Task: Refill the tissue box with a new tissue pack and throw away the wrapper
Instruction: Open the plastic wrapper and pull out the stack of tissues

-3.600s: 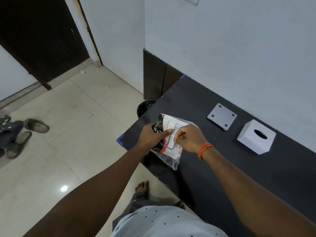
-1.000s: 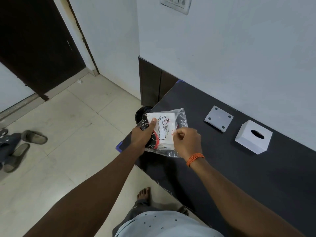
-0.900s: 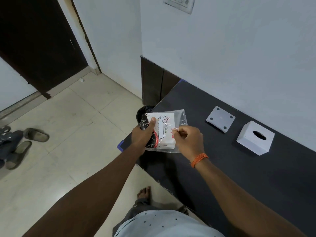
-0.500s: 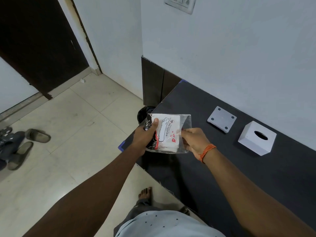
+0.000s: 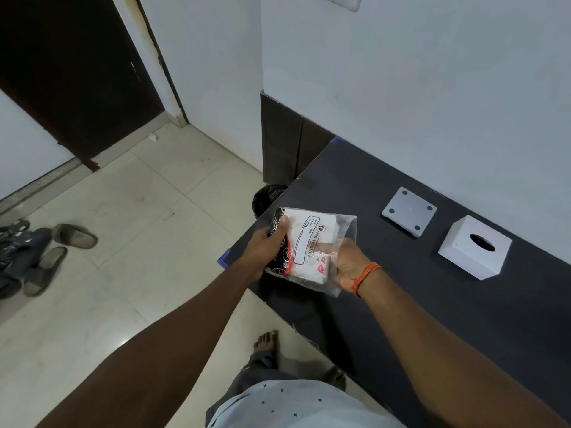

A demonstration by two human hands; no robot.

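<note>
The left hand grips the printed, dark-patterned end of the tissue pack, thumb on top and fingers curled beneath it. The right hand is at the opposite end, its fingers pushed in under the clear plastic wrapper, which stands open and loose around the white stack there (how firmly those fingers pinch the tissues I cannot tell through the film). An orange thread band circles the right wrist. Both hands hold the pack in the air above the near-left corner of the dark tabletop, not resting on it.

Farther along the tabletop, toward the wall edge, a flat grey square plate with four small dots at its corners lies by itself, and just beside it to the right stands the white tissue box, its oval slot facing up. The two are near each other but apart.

Off the tabletop's left edge, on the floor, a bin lined with a black bag sits partly hidden behind the tabletop's corner. Further left on the tiled floor lie several sandals near a dark door. A bare foot shows below the near edge.
</note>
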